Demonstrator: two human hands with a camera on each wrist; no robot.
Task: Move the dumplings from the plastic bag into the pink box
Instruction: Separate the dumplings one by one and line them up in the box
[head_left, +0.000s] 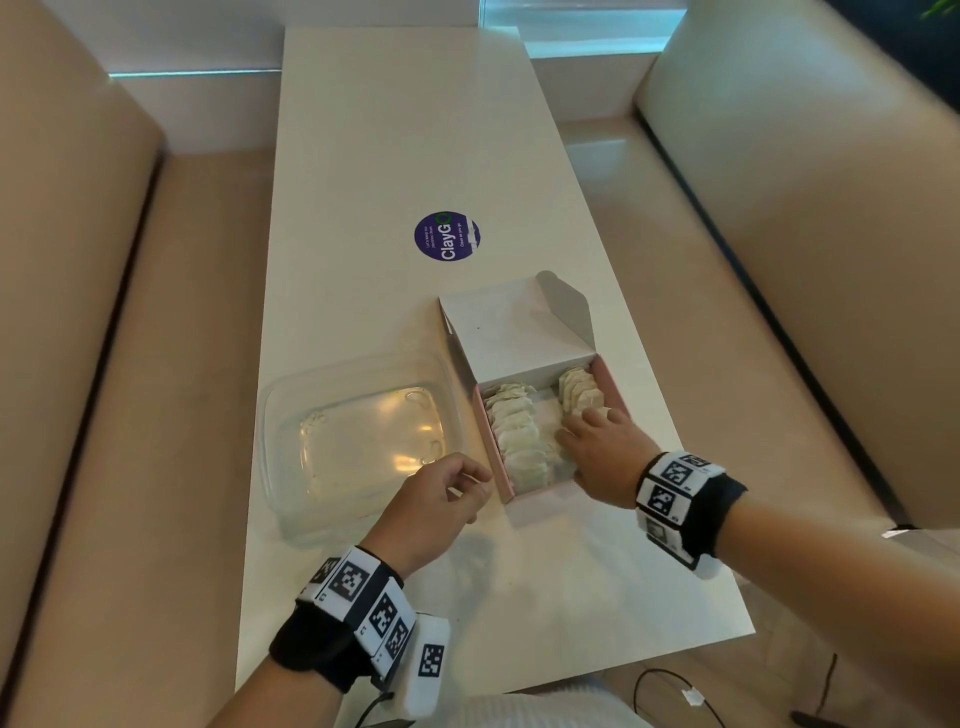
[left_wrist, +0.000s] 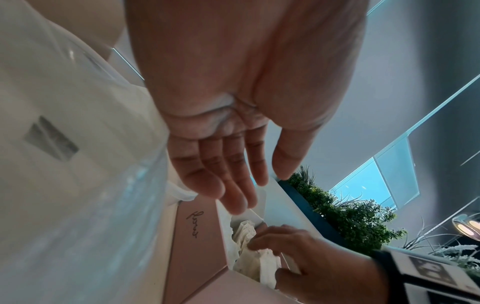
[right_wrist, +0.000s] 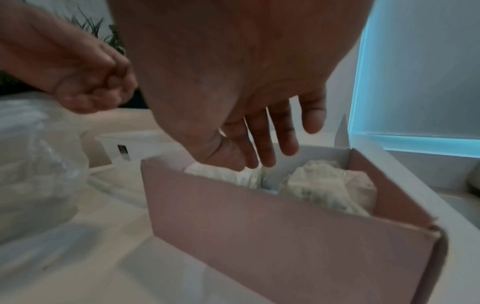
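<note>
Dumplings (head_left: 519, 441) pale, pleated, rowed in pink cardboard box (head_left: 545, 499), right hand (head_left: 602, 457) fingers straight on them, left hand (head_left: 436, 504) loosely curled, empty.

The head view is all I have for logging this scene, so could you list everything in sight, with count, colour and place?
Table: one, white, running away from the person between the seats.
Pink box: one, pink outside, white lid folded back, on the table's right half.
Dumplings: two rows, pale white; count unclear, inside the box.
Plastic container: one, clear, looks empty, left of the box.
Sticker: one, round, purple, on the table beyond the box.
Bench seats: two, beige, flanking the table.
Cable: one, black, on the floor near right.
Left hand: fingers loosely curled, holding nothing, between container and box.
Right hand: in the box, fingers on the right row of dumplings.
Wristbands: one on each wrist, black with checkered markers.
</note>
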